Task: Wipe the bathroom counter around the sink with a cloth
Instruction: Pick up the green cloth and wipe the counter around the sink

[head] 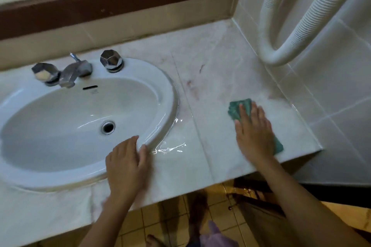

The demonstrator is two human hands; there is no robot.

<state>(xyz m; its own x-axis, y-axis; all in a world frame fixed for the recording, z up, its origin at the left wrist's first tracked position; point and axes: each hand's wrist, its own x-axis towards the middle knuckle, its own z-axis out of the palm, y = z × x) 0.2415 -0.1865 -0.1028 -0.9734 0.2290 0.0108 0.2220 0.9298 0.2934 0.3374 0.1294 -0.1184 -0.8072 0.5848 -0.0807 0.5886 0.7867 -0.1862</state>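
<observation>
The right hand (254,132) lay flat on a green cloth (241,109), pressing it to the marble counter (212,86) right of the sink (166,94). The left hand (127,163) rested open on the sink's near rim, beside a wet patch (170,146).

Pale glossy wall tiles (331,90) rise at right behind a white ribbed hose (297,32); a dark-red wooden-framed mirror (112,0) runs behind; yellowish floor tiles (160,220) lie below.
</observation>
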